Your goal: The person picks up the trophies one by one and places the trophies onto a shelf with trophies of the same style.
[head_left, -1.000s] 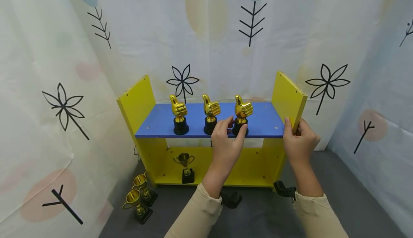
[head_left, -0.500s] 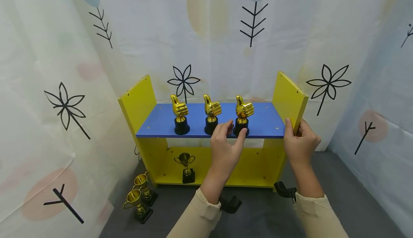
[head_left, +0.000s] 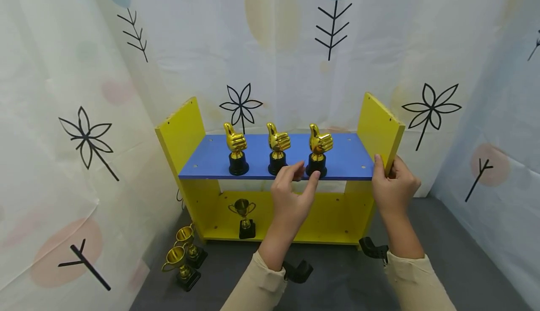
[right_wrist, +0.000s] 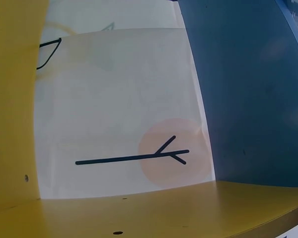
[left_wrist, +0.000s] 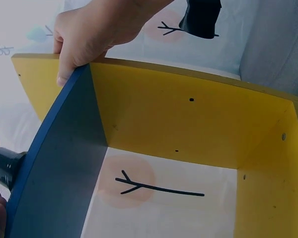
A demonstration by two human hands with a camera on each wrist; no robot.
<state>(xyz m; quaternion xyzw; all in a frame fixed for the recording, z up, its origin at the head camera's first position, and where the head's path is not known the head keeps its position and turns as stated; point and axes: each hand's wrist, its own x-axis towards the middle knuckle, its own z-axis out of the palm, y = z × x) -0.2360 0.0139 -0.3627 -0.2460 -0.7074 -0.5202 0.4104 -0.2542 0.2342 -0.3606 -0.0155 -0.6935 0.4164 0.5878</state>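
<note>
Three thumbs-up trophies [head_left: 278,141]: upright on blue shelf [head_left: 346,154];
Left hand [head_left: 291,198]: fingers loosely parted, holding nothing, beside rightmost trophy [head_left: 318,146];
Right hand [head_left: 394,187]: gripping yellow side panel [head_left: 377,128].

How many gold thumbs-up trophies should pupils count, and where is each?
3, upright in a row on the blue shelf: the leftmost trophy, the middle trophy and the rightmost trophy, by the left hand.
</note>
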